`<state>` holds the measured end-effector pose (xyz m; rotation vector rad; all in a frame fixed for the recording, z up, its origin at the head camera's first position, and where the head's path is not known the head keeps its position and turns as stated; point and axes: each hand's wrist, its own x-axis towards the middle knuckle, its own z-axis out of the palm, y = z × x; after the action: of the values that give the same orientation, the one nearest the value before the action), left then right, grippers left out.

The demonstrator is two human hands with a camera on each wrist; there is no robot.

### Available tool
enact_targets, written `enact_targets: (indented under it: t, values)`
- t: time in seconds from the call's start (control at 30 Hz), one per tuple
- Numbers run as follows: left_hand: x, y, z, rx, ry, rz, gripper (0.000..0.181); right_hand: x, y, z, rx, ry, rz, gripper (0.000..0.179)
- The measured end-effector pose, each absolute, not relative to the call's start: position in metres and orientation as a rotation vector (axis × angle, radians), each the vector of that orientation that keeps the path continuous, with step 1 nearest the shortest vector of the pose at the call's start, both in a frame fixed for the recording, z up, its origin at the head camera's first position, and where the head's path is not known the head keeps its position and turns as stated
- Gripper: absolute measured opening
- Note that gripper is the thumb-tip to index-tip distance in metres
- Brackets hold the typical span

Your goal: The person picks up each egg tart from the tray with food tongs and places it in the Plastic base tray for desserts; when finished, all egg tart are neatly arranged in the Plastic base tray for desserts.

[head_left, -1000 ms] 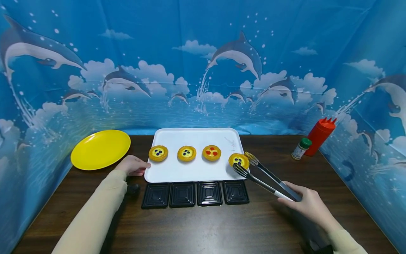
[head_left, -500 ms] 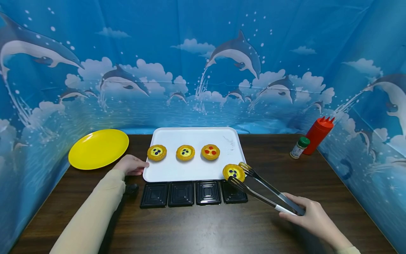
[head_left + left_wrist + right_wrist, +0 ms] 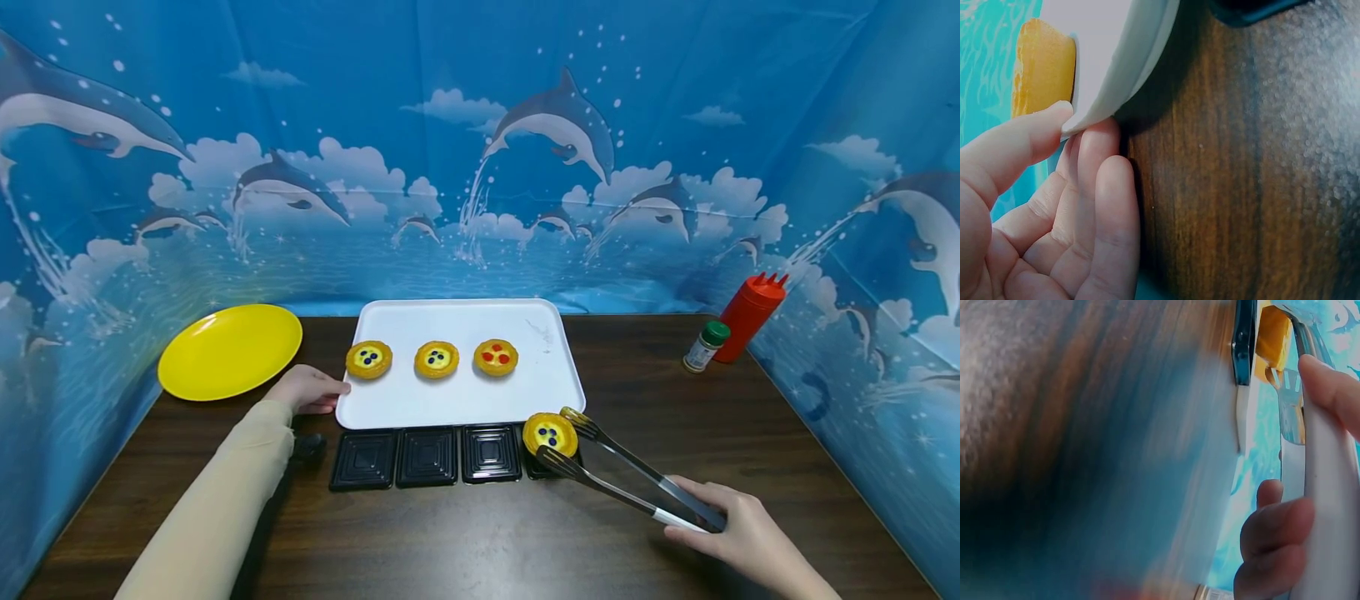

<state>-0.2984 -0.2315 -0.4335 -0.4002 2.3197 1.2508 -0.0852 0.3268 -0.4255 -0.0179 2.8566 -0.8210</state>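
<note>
Holding a blue-dotted tart [image 3: 550, 432] in metal tongs [image 3: 675, 492], right over the rightmost black dish [image 3: 534, 468].
Curling the right hand [image 3: 742, 529] round the tong handles and clasping the tart between the tong ends, not showing clearly whether touching the dish. Pinching the left edge of a white tray [image 3: 450, 404] near its front corner with the left hand [image 3: 309, 388], well apart from the right. Showing two more blue-dotted tarts [image 3: 368, 360] and a red-dotted tart [image 3: 496, 357] on the tray, three other black dishes [image 3: 427, 457] along its front, and a yellow plate [image 3: 229, 352] near the left hand.
</note>
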Motion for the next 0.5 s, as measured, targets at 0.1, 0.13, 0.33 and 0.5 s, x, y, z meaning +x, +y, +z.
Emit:
enact_targets:
  t: [0.1, 0.13, 0.33, 0.5]
  values:
    - [-0.2982, -0.2314, -0.4337, -0.4, 2.322, 1.254, 0.043, -0.0851, 0.3263, -0.4267, -0.027, 2.859, -0.813, 0.068]
    - [-0.2982, -0.2314, -0.4339, -0.396, 2.322, 1.255, 0.043, -0.085, 0.3261, -0.4271, -0.026, 2.857, -0.809, 0.068]
    - [-0.3001, -0.2323, -0.4362, -0.397, 2.32, 1.25, 0.043, -0.0845, 0.3254, -0.4285, -0.006, 2.849, -0.781, 0.069]
    - [-0.3004, -0.2329, -0.4371, -0.398, 2.32, 1.247, 0.043, -0.0829, 0.3261, -0.428, 0.004, 2.846, -0.774, 0.069]
